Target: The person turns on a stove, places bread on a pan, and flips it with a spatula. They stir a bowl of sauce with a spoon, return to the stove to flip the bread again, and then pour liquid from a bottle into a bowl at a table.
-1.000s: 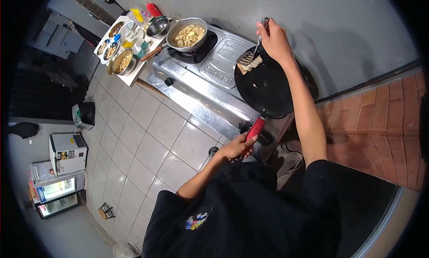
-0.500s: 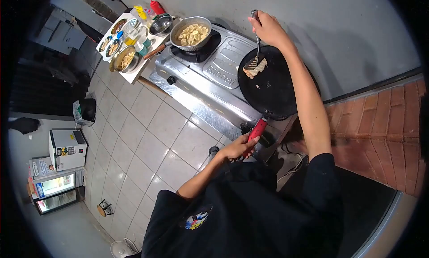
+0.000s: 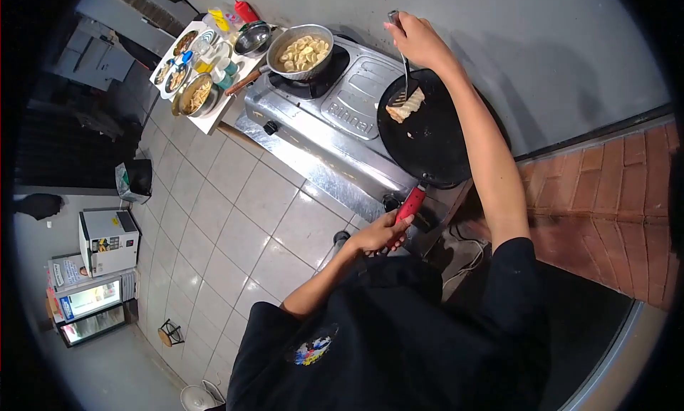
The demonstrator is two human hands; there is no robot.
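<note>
My left hand is wrapped round the red handle of a flat black pan on the right side of the steel stove. Above the pan, my right hand grips the upper end of a slotted metal spatula. The spatula's head is at a pale, lightly browned piece of food near the pan's upper left edge. Small crumbs lie beside it. A second pan, with a wooden handle, holds pale sliced pieces on the left burner.
Left of the stove, a white table bears bowls, plates, jars and a red bottle. A grey wall runs behind the stove, and brickwork is at the right. A bin and a stool are on the tiled floor.
My right hand and the spatula have shifted slightly up and left. The food shows more of its pale surface beside the spatula. My left hand still holds the handle.
</note>
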